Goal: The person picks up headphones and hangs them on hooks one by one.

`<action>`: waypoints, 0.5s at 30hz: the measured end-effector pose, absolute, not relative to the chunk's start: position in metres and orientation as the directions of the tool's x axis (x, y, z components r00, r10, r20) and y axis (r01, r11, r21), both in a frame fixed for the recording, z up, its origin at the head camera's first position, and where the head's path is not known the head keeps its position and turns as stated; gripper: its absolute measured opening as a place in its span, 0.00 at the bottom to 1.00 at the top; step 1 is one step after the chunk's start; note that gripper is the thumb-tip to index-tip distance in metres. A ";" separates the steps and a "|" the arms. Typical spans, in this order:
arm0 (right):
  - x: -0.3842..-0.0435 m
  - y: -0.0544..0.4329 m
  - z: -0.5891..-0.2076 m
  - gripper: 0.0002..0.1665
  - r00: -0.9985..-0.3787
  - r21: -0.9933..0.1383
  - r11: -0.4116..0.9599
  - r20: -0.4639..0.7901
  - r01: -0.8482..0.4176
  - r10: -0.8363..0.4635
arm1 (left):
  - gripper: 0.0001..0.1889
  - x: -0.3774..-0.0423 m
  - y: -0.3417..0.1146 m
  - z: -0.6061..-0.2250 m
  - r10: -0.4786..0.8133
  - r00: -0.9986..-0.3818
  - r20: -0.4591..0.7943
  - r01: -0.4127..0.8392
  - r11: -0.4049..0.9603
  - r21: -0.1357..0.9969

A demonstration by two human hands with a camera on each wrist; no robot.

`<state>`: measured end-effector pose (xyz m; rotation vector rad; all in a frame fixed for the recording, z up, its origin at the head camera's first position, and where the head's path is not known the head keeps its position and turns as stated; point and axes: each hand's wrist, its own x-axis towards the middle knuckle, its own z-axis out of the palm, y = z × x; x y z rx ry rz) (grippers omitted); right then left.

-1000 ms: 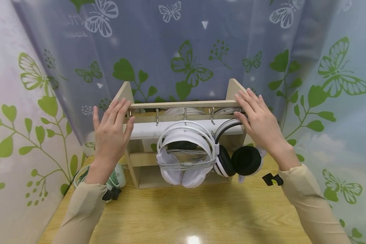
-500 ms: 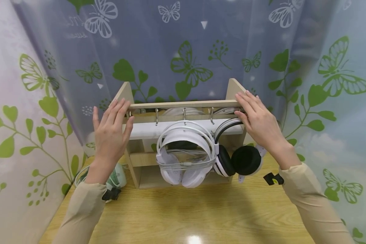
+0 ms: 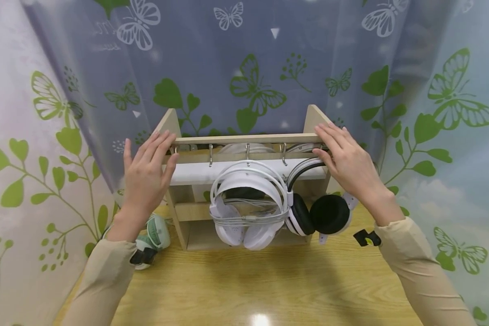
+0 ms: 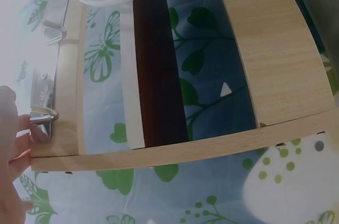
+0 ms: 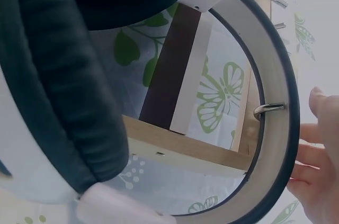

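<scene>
A small wooden rack (image 3: 246,140) with metal hooks along its top board stands in the head view. My left hand (image 3: 146,179) rests on its top left corner, fingers extended and thumb at the front. At the top right corner rests my right hand (image 3: 346,163), also with extended fingers. White headphones (image 3: 228,226) with a wound grey cable hang from a middle hook. Black-and-white headphones (image 5: 291,97) hang at the right end, their band over a hook close beside my right fingers. In the left wrist view my left fingertips (image 4: 22,142) touch the board end near a bare hook (image 4: 45,115).
A mint-green and white object (image 3: 158,231) lies on the wood-grain table (image 3: 244,285) left of the rack, partly behind my left wrist. Behind and at both sides hang curtains (image 3: 212,68) printed with leaves and butterflies. Lower shelves (image 3: 195,233) show under the headphones.
My left wrist and forearm have shifted slightly left, showing more of the mint-green object. Both hands stay on the rack's corners, and the headphones hang as before.
</scene>
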<state>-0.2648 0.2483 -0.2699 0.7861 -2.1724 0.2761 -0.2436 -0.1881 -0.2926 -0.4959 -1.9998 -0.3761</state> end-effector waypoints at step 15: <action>-0.266 0.247 -0.269 0.33 -0.495 0.043 0.768 0.741 -0.639 -0.454 | 0.35 -0.235 -0.218 -0.303 0.126 -0.433 0.893 0.528 0.838 0.138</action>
